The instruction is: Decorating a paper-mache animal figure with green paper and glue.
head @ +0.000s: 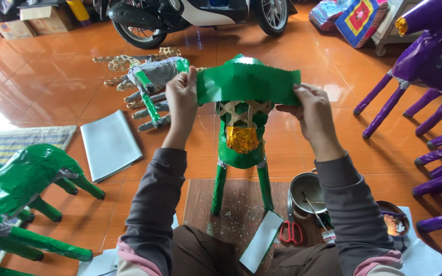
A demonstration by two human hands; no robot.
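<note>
Green paper strip (248, 84) stretched between both hands' fingers (186, 82), seemingly pinched.

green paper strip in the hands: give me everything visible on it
The glossy green paper strip is a wide, thin, slightly crinkled band, stretched flat and roughly level between the left hand and right hand, which pinch its two ends. It hangs just above the woven bamboo frame of the green-wrapped four-legged animal figure; whether they touch is unclear. Its top edge humps up mid-span.

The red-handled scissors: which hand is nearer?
Right. The right hand holds the green paper strip above the scissors; the left hand holds its far-left end.
</note>
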